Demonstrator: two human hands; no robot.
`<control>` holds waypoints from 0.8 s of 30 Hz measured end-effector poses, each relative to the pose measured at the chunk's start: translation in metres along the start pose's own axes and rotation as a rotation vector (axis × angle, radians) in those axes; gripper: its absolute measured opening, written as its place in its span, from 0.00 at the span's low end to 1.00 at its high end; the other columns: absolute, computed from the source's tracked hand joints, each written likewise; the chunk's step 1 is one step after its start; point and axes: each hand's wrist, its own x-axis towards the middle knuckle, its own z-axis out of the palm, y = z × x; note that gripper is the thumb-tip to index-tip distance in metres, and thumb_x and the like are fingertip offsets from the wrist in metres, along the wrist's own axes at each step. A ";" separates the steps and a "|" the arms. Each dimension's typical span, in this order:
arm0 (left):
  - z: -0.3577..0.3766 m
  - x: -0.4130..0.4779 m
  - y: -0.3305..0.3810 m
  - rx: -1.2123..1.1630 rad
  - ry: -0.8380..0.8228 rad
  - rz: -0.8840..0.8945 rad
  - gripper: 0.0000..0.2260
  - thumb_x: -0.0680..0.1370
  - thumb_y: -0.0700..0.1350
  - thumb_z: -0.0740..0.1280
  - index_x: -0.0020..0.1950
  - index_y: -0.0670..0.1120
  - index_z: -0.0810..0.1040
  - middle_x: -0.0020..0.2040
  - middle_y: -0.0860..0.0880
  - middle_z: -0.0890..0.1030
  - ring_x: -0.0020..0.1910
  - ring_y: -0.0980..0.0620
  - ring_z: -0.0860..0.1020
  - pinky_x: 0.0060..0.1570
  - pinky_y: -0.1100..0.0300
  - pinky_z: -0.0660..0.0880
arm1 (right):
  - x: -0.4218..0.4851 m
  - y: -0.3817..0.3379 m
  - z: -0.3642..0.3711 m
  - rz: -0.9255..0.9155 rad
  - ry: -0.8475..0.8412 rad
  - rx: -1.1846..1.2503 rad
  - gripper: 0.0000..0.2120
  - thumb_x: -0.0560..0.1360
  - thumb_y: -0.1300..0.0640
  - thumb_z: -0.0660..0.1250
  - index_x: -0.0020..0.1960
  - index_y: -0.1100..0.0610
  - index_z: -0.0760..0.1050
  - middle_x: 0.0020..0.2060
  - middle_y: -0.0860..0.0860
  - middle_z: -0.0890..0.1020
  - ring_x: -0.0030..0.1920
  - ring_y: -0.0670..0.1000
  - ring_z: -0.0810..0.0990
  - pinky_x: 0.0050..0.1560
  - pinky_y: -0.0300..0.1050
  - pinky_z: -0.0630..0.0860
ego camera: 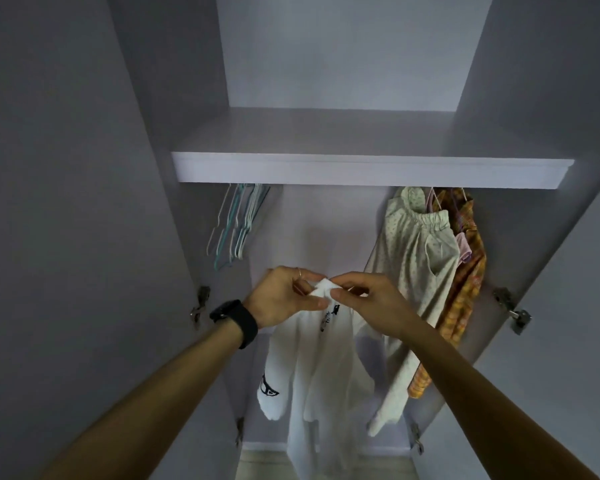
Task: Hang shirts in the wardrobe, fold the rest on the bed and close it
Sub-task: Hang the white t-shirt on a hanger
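— As it dangles there, what holds the white shirt [321,379]?
— The left hand [284,296] and right hand [369,301] both pinch its top edge between them. Limp, creased and black-printed, it hangs below them inside the open wardrobe [340,57].

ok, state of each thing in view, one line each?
wardrobe doors, open
white shirt, held up by its top, hanging loose
left hand, pinching the shirt's top
right hand, pinching the shirt's top
spare hangers, bare, hung at left
floral garment, hung at right
orange plaid garment, hung behind it
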 end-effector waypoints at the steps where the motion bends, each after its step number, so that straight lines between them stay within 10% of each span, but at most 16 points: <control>1: 0.003 0.001 -0.001 0.043 0.046 0.003 0.11 0.70 0.48 0.80 0.48 0.60 0.85 0.40 0.59 0.85 0.40 0.62 0.82 0.44 0.70 0.74 | 0.004 0.003 -0.001 -0.019 -0.022 0.011 0.06 0.77 0.59 0.72 0.53 0.53 0.85 0.45 0.44 0.87 0.46 0.46 0.84 0.50 0.41 0.79; 7: 0.015 0.004 -0.009 0.343 0.323 0.014 0.08 0.72 0.51 0.77 0.50 0.52 0.87 0.42 0.57 0.79 0.37 0.62 0.76 0.41 0.71 0.69 | 0.031 0.025 -0.004 -0.068 -0.059 0.116 0.07 0.75 0.57 0.75 0.48 0.45 0.85 0.44 0.45 0.86 0.45 0.50 0.84 0.49 0.49 0.78; 11: 0.019 -0.002 -0.015 0.532 0.463 -0.096 0.14 0.74 0.57 0.73 0.55 0.52 0.86 0.57 0.54 0.81 0.56 0.53 0.77 0.55 0.55 0.74 | 0.047 0.037 0.003 -0.142 -0.098 0.062 0.07 0.75 0.54 0.75 0.49 0.43 0.85 0.46 0.41 0.85 0.38 0.45 0.80 0.43 0.36 0.74; 24: -0.059 -0.026 -0.045 1.425 0.709 -0.234 0.09 0.68 0.53 0.80 0.46 0.53 0.88 0.64 0.48 0.81 0.71 0.35 0.71 0.69 0.29 0.53 | 0.158 0.077 0.085 -0.159 -0.099 -0.283 0.18 0.79 0.53 0.68 0.68 0.53 0.75 0.63 0.51 0.80 0.63 0.55 0.77 0.58 0.46 0.76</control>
